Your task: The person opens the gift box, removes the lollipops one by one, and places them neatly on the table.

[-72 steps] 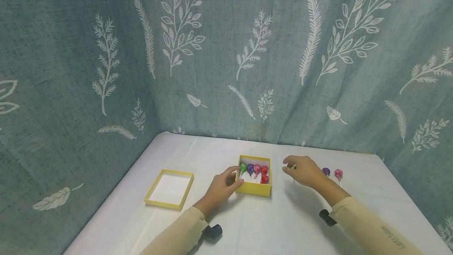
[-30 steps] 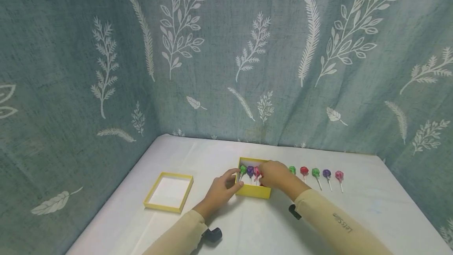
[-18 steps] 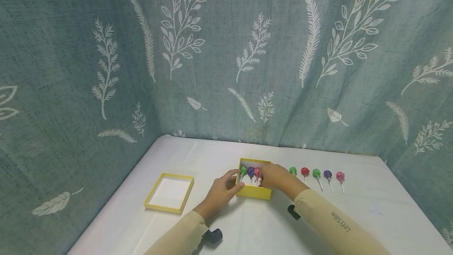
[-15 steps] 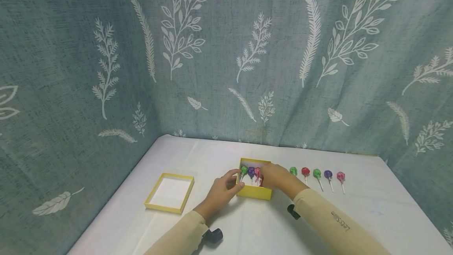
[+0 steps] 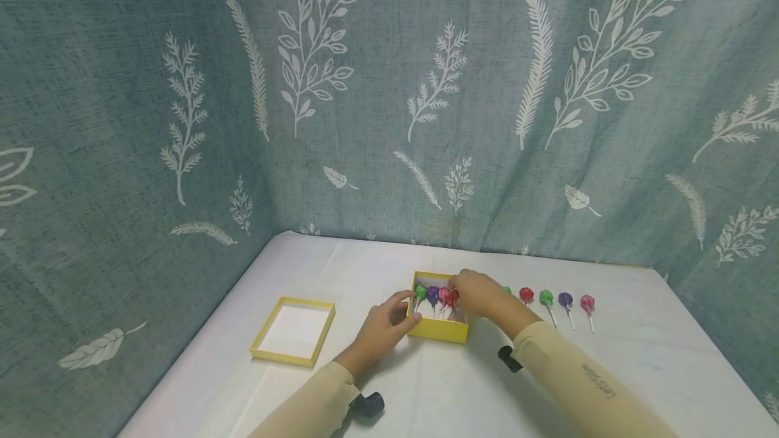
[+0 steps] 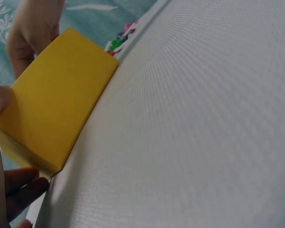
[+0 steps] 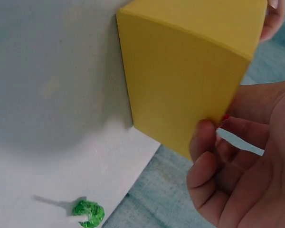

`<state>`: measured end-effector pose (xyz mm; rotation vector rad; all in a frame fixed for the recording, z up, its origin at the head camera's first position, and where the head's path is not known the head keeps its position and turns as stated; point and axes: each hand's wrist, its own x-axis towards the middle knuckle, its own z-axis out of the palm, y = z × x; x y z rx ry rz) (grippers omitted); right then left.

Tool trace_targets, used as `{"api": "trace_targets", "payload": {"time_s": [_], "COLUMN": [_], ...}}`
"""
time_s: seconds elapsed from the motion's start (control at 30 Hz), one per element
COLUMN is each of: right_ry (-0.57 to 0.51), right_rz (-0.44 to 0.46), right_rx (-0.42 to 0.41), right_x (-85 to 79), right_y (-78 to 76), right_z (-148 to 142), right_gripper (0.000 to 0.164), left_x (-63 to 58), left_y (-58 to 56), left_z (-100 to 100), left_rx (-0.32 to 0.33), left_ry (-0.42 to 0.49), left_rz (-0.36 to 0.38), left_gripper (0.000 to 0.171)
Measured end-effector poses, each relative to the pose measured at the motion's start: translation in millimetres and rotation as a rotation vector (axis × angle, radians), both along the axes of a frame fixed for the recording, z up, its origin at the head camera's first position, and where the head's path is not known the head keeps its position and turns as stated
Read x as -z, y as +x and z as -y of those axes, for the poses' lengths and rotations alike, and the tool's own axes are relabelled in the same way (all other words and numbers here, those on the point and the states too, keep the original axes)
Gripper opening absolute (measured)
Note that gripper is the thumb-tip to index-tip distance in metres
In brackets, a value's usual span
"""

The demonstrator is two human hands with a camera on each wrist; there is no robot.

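My left hand (image 5: 381,326) holds the left side of a small yellow cardboard box (image 5: 437,331), its thumb on the front wall. Inside, a green lollipop (image 5: 420,291), a purple lollipop (image 5: 433,295) and a pink lollipop (image 5: 444,295) lie side by side. At the box's right side, my right hand (image 5: 477,293) reaches over the rim with curled fingers. It pinches a red lollipop (image 5: 454,296) beside the pink one; only a speck of red shows between the fingers in the right wrist view. Whether a second red lollipop lies under the hand, I cannot tell.
Right of the box, several lollipops lie in a row: a partly covered green lollipop (image 7: 89,213), a red one, another green one, a purple one and a pink one. A yellow-rimmed box lid (image 5: 292,331) lies at the left. Patterned curtains (image 5: 377,100) border the white table.
My right hand has come left from above the row to the box's right end. Over the last half second it has lifted slightly, and the red lollipop has come into sight. My left hand stays put.
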<state>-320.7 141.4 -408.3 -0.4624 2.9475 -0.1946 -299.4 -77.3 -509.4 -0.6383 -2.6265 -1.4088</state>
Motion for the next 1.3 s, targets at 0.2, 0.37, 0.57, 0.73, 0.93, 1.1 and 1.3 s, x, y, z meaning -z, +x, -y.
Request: {"api": "trace_targets", "payload": {"time_s": [0.2, 0.37, 0.57, 0.73, 0.93, 1.1, 1.3], "right_ry": [-0.058, -0.101, -0.149, -0.229, -0.314, -0.361, -0.434], "right_rz": [-0.048, -0.051, -0.062, -0.063, -0.109, -0.126, -0.157], "right_rx": [-0.018, -0.028, -0.019, 0.040, 0.064, 0.096, 0.106], "right_x": [-3.2, -2.2, -3.5, -4.2, -3.9, -3.7, -2.7], "right_y": [-1.4, -1.5, 0.9, 3.2, 5.8, 10.2, 17.6], "right_z": [-6.9, -9.7, -11.0, -16.0, -27.1, -35.1, -47.3], "right_gripper": [0.024, 0.026, 0.035, 0.041, 0.032, 0.031, 0.032], "left_x": [-1.2, -2.1, -1.5, -0.9, 0.3, 2.2, 2.2], "left_y": [0.6, 0.9, 1.0, 0.2, -0.1, -1.3, -1.1], "left_z": [-0.5, -0.8, -0.6, -1.1, -1.4, -1.0, -0.5], "left_rx": [-0.006, -0.003, 0.001, -0.004, -0.015, -0.017, -0.018], "left_ry": [-0.009, -0.012, -0.006, -0.009, -0.020, -0.023, -0.022], "left_rz": [0.017, 0.008, -0.009, -0.001, -0.005, -0.015, -0.005], "left_gripper": [0.049, 0.049, 0.050, 0.049, 0.049, 0.049, 0.049]}}
